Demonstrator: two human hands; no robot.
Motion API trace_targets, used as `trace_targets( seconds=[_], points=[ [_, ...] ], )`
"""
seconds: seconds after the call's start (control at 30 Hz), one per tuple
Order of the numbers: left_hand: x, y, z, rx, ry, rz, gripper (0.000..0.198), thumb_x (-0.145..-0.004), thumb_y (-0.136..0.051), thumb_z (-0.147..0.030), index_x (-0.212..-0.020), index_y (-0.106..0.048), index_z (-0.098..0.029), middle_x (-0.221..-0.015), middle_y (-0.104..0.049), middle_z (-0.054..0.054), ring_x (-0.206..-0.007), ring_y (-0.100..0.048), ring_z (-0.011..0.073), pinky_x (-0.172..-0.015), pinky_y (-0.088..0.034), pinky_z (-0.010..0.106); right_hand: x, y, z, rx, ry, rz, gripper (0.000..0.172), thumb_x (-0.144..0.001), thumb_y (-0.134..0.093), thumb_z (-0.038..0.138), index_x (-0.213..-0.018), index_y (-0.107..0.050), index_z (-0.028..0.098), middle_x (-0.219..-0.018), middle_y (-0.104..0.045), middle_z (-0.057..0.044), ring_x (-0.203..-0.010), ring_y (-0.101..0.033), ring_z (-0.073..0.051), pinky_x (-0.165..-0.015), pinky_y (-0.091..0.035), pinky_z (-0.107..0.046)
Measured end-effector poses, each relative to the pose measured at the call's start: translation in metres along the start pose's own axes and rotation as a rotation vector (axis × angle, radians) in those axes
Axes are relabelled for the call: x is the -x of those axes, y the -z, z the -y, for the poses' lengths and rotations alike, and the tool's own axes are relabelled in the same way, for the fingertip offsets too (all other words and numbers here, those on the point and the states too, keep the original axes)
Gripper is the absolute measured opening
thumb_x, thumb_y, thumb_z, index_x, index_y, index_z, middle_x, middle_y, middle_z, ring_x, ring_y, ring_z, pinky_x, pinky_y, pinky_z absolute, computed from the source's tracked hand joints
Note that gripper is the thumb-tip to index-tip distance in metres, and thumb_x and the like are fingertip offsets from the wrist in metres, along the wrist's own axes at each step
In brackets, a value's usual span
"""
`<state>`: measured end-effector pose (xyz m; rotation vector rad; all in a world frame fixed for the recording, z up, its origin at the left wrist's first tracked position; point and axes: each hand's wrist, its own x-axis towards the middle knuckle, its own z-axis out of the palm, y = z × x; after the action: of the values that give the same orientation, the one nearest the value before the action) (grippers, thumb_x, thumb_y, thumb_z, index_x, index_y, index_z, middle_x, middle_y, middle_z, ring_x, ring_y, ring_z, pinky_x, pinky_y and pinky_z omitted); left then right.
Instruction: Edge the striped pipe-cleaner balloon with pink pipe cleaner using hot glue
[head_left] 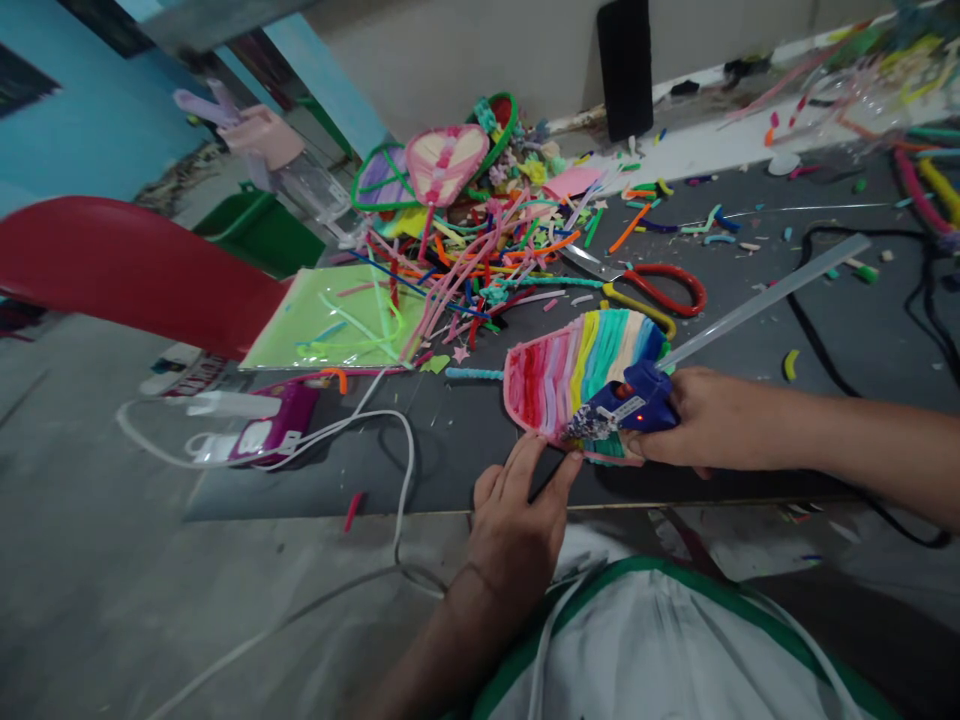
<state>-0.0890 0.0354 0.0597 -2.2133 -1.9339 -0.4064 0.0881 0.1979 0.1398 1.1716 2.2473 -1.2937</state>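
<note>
On the dark table lies a rainbow-striped panel of pipe cleaners, edged in pink, with a light blue stem on its left. My right hand grips a blue hot glue gun whose small orange light is lit. A long translucent glue stick juts from its back. The gun's nozzle points down-left, over the panel's near edge. Close to that nozzle, my left hand holds the near edge between thumb and fingertips, which are spaced apart. Part of the panel is hidden under the gun.
Red-and-yellow-handled scissors lie behind the panel, beside heaped pipe-cleaner scraps. Finished-looking heart and leaf shapes stand behind. A green plastic packet, a purple power bank and a white cable are left. A black cord runs right.
</note>
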Motion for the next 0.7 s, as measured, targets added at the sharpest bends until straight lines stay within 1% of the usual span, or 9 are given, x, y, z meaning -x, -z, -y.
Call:
trace_targets(
  seconds=[0.1,0.17,0.3,0.4,0.5,0.63,0.7],
  points=[
    [0.0,-0.002,0.0,0.012,0.01,-0.039,0.037,-0.084,-0.054,-0.016,-0.118,-0.06,-0.026,-0.13,-0.052,0.014,-0.117,-0.053,0.0236,-0.09,-0.035,0.036,0.002,0.0,-0.001,0.028,-0.029,-0.012,0.03,-0.073,-0.055,0.045,-0.067,-0.06,0.016,-0.048,-0.057,0.001,-0.044,-0.057,-0.012,-0.042,-0.04,-0.021],
    [0.001,-0.004,0.0,0.014,0.014,-0.06,0.037,-0.083,-0.054,-0.016,-0.118,-0.06,-0.027,-0.13,-0.052,0.014,-0.117,-0.053,0.0238,-0.09,-0.035,0.036,0.003,0.0,-0.002,0.016,-0.044,-0.02,0.031,-0.073,-0.056,0.047,-0.07,-0.06,0.016,-0.048,-0.058,0.001,-0.044,-0.057,-0.013,-0.042,-0.04,-0.021],
    [0.001,-0.008,0.0,0.007,0.003,-0.078,0.037,-0.083,-0.055,-0.016,-0.117,-0.061,-0.027,-0.13,-0.052,0.014,-0.116,-0.054,0.0235,-0.09,-0.035,0.035,0.007,0.0,-0.002,-0.027,-0.025,0.001,0.028,-0.074,-0.056,0.045,-0.079,-0.063,0.018,-0.046,-0.056,0.003,-0.045,-0.057,-0.013,-0.045,-0.042,-0.022],
    [0.002,-0.01,0.001,0.011,0.005,-0.112,0.036,-0.083,-0.055,-0.017,-0.117,-0.061,-0.027,-0.129,-0.053,0.014,-0.116,-0.054,0.0231,-0.09,-0.035,0.035,0.01,0.001,-0.003,-0.017,-0.031,-0.001,0.027,-0.074,-0.056,0.044,-0.075,-0.063,0.018,-0.046,-0.055,0.003,-0.046,-0.058,-0.013,-0.047,-0.042,-0.022],
    [0.001,-0.01,0.001,0.008,0.0,-0.117,0.037,-0.082,-0.055,-0.017,-0.117,-0.061,-0.027,-0.129,-0.053,0.014,-0.115,-0.055,0.0233,-0.09,-0.035,0.035,0.01,0.0,-0.007,-0.014,-0.041,0.006,0.029,-0.074,-0.054,0.046,-0.071,-0.061,0.018,-0.047,-0.057,0.001,-0.044,-0.057,-0.013,-0.045,-0.04,-0.022],
    [0.0,-0.008,0.0,0.004,0.002,-0.098,0.036,-0.083,-0.055,-0.016,-0.116,-0.062,-0.026,-0.128,-0.054,0.014,-0.114,-0.055,0.023,-0.089,-0.035,0.034,0.009,0.0,-0.012,-0.03,-0.052,0.023,0.029,-0.074,-0.054,0.045,-0.078,-0.062,0.018,-0.049,-0.059,0.001,-0.044,-0.056,-0.014,-0.042,-0.039,-0.022],
    [0.0,-0.008,0.0,0.009,0.004,-0.104,0.035,-0.083,-0.055,-0.015,-0.115,-0.063,-0.026,-0.128,-0.054,0.014,-0.114,-0.056,0.0228,-0.089,-0.035,0.034,0.01,0.001,-0.012,-0.023,-0.064,0.038,0.028,-0.074,-0.053,0.044,-0.077,-0.061,0.018,-0.049,-0.06,0.0,-0.045,-0.056,-0.014,-0.042,-0.039,-0.021]
  ],
)
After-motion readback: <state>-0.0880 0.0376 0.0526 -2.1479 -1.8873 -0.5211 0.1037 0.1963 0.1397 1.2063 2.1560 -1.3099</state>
